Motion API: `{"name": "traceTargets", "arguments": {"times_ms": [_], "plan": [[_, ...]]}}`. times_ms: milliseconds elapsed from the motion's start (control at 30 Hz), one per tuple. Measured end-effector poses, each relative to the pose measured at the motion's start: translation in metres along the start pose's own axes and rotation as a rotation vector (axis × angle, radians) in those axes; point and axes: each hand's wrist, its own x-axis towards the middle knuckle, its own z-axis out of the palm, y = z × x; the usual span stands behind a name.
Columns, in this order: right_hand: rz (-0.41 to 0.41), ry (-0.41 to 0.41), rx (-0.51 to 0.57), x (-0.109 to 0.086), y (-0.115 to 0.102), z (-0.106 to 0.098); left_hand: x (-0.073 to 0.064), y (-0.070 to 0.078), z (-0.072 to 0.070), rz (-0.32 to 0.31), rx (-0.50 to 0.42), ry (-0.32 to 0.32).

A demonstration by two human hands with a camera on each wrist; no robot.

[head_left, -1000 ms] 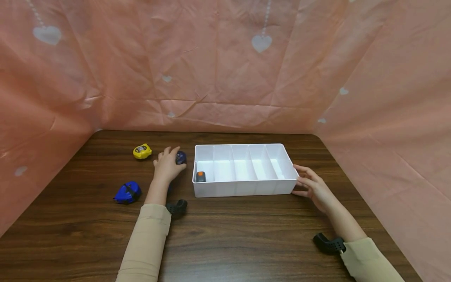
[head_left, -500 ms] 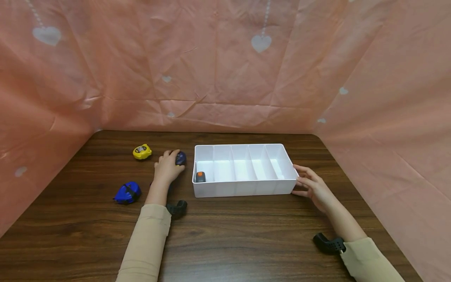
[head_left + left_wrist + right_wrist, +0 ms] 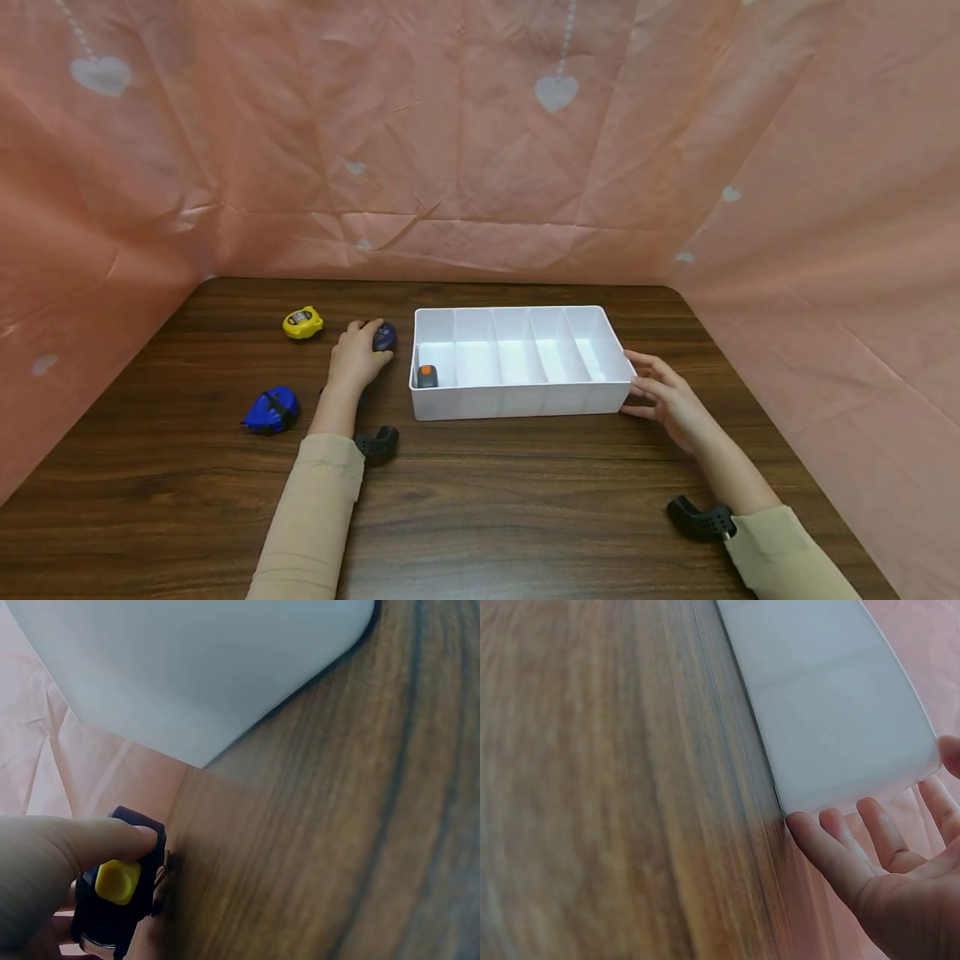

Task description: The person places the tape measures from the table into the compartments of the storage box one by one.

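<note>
i saw one gray thing in the box; the yellow one and blue one weren't. the left hand pinched a navy one; the spread right hand touched the box.

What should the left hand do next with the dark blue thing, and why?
Probably lift the dark blue thing a little: the left hand pinches it low by the table, and the wall of the white box stands close by. The right hand touches the box's other end.
</note>
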Motion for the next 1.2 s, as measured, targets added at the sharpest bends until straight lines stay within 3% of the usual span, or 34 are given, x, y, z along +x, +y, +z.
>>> {"name": "traceTargets", "arguments": {"times_ms": [733,1200], "plan": [[0.023,0.014,0.007,-0.0006,-0.0002,0.0015,-0.0008,-0.0011,-0.0017,0.027,-0.046,0.022],[0.032,0.021,0.005,0.0007,-0.0004,0.003,-0.0004,0.0012,-0.0026,0.082,-0.149,0.159]]}}
